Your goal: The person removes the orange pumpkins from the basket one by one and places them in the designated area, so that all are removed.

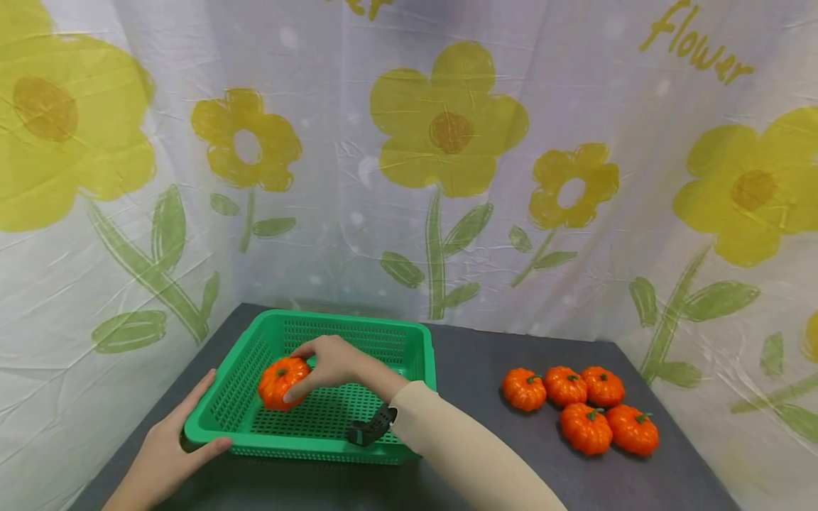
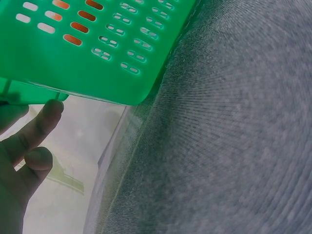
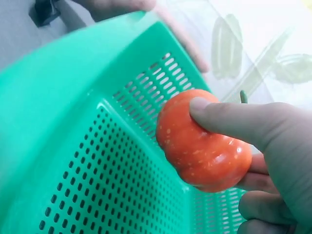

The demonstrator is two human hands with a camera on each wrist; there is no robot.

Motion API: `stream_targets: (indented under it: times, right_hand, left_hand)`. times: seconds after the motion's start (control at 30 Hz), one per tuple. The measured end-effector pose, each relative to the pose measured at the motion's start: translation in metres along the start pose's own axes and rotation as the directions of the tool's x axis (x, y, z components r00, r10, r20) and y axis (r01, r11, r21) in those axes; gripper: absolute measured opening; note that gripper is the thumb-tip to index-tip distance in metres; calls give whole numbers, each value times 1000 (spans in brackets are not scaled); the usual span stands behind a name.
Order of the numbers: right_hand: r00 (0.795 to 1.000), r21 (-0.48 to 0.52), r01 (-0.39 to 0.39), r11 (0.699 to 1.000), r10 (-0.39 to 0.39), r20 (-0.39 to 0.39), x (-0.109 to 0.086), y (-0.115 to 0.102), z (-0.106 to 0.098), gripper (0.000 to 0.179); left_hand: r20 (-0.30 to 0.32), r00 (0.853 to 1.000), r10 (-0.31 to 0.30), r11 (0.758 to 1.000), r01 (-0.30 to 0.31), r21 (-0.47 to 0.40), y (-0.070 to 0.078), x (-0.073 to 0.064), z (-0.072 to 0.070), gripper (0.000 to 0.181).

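Note:
My right hand [image 1: 332,362] grips a small orange pumpkin [image 1: 276,383] inside the green plastic basket [image 1: 287,443], toward its left side. In the right wrist view the thumb presses on the pumpkin [image 3: 204,151] and the other fingers are partly hidden behind it. My left hand [image 1: 167,448] rests at the basket's near left corner, thumb along the front rim and fingers stretched along the left side. Fingertips [image 2: 51,111] touch the rim's underside in the left wrist view. Orange shows through the slots of the basket wall [image 2: 58,63].
Several orange pumpkins [image 1: 585,429] with green stems are grouped on the right of the dark table [image 1: 473,433]. A white curtain [image 1: 332,234] with yellow flowers hangs behind and at both sides. On the right wrist is a black device [image 1: 373,427].

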State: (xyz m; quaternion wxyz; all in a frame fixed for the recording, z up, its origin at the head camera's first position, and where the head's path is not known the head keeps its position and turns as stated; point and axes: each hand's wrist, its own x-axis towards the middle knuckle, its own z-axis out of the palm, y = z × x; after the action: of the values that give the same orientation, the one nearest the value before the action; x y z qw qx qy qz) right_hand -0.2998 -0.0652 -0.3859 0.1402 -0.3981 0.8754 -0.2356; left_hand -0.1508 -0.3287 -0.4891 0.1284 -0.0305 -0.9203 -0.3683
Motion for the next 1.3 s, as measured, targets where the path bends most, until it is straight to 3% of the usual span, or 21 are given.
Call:
stream_targets:
  times: [0.73,1.3]
  right_hand:
    - [989,142,-7,990,28,-148,-52,11,-21,70]
    - [950,229,-46,972,113,-291,-88,22,-20,69]
  left_hand:
    - [11,1000,-11,1000,11,-4,-1,1,0,107]
    - [6,1000,-21,1000,21,23,1,0,0,107]
